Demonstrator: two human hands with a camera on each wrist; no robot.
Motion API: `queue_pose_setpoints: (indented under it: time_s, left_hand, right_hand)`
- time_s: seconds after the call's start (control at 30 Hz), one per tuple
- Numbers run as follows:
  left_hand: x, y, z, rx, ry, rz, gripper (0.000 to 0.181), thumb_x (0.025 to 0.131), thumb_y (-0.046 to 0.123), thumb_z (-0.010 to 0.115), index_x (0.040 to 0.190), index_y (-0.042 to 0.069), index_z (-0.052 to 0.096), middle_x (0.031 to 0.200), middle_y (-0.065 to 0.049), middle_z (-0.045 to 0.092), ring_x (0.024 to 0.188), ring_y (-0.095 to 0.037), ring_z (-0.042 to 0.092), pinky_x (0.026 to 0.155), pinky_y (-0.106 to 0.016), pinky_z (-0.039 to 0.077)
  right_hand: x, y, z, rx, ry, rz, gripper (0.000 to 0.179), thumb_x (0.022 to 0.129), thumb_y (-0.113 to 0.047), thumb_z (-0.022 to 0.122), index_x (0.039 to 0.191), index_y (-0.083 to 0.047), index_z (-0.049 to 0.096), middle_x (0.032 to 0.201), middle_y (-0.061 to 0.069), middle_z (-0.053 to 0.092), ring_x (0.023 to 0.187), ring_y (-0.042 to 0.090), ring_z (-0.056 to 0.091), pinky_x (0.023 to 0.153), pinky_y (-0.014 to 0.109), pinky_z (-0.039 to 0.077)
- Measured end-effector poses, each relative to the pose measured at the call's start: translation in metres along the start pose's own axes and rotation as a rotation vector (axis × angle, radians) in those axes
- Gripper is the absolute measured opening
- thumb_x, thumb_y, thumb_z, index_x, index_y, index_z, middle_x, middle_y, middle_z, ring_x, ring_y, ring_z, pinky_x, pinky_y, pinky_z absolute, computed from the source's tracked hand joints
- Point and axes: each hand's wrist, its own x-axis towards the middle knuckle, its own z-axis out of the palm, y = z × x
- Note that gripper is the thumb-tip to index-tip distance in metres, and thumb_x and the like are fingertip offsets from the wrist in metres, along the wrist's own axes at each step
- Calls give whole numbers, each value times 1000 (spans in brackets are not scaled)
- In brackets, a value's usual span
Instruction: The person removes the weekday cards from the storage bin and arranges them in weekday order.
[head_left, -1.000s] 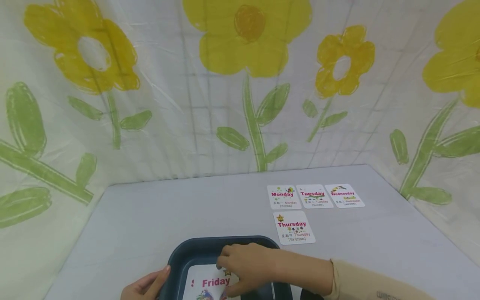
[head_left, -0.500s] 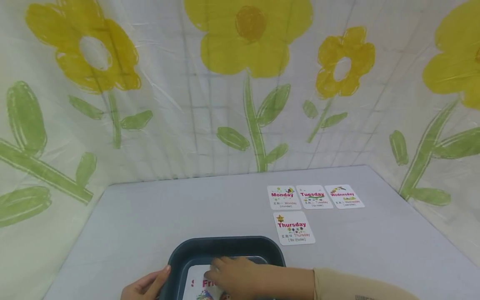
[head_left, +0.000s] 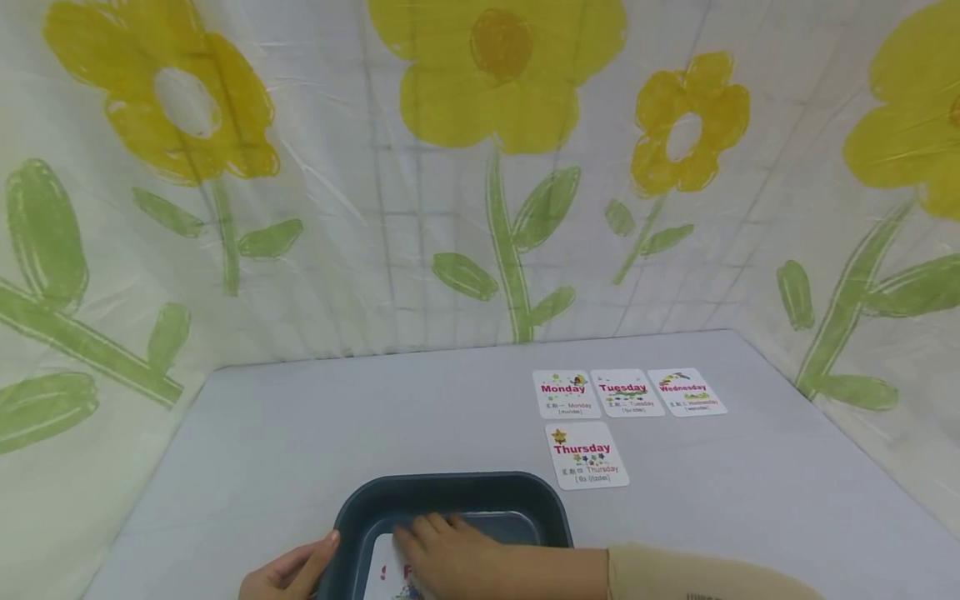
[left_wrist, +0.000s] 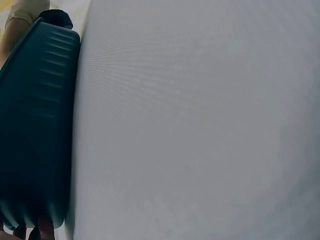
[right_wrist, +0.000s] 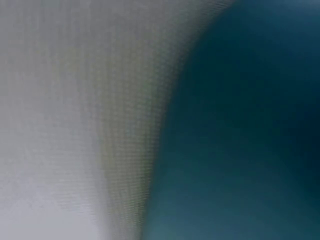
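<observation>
A dark blue-green tray (head_left: 450, 482) stands at the table's near edge, partly cut off by the head view. My left hand (head_left: 288, 571) grips its left side, thumb at the rim; fingertips (left_wrist: 46, 227) show against the tray wall in the left wrist view. Inside the tray lies a white "Friday" card (head_left: 381, 575), overlapping another card of which one red letter shows. Over the Friday card reaches my right hand (head_left: 457, 554), its fingers extended across the print and its thumb hidden. Only the blurred tray wall (right_wrist: 240, 125) and table fill the right wrist view.
Beyond the tray to the right, Monday (head_left: 567, 394), Tuesday (head_left: 627, 393) and Wednesday (head_left: 687, 392) cards lie in a row on the grey-white table (head_left: 337, 425). A Thursday card (head_left: 587, 456) lies below Monday. A flowered curtain (head_left: 337, 250) hangs behind.
My right hand has moved left and slightly down inside the tray, covering more of the Friday card. My left hand keeps its grip on the tray, and the cards on the table stay put.
</observation>
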Motion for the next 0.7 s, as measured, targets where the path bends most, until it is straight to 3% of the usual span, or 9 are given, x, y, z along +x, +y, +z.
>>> queue_pose_setpoints:
  time_s: [0.13, 0.23, 0.4, 0.5, 0.7]
  left_hand:
    - [-1, 0, 1, -16, -11, -4, 80, 73, 64, 63, 108, -7, 63, 81, -13, 70, 62, -21, 64, 54, -35, 54]
    - [-1, -1, 2, -30, -5, -5, 82, 72, 66, 63, 110, -7, 62, 77, -10, 70, 60, -21, 63, 53, -34, 53]
    - [1, -6, 3, -31, 12, 9, 84, 71, 67, 62, 110, -7, 62, 71, -8, 68, 58, -22, 61, 49, -32, 52]
    - [1, -6, 4, -34, 14, 10, 83, 71, 67, 62, 110, -6, 63, 71, -8, 68, 57, -22, 61, 49, -32, 51]
    - [1, -5, 3, -25, 10, 8, 80, 71, 66, 63, 108, -5, 64, 72, -8, 69, 58, -21, 61, 49, -32, 52]
  right_hand:
    - [1, 1, 1, -26, 39, -7, 66, 88, -47, 56, 134, -3, 40, 121, 5, 48, 113, 11, 46, 89, 24, 46]
    - [3, 2, 2, 8, 33, 1, 69, 83, -49, 62, 132, -4, 42, 119, 3, 48, 111, 10, 45, 90, 25, 46]
    - [5, 0, 4, 84, 30, 30, 53, 87, -35, 61, 128, -5, 47, 115, 2, 48, 105, 9, 44, 88, 20, 45]
    - [6, 0, 5, 119, 41, 37, 52, 86, -34, 63, 127, -4, 48, 112, 3, 48, 101, 8, 43, 86, 16, 43]
    - [6, -2, 8, 116, 92, 37, 53, 83, -35, 65, 124, -5, 51, 108, 4, 50, 96, 7, 42, 80, 15, 44]
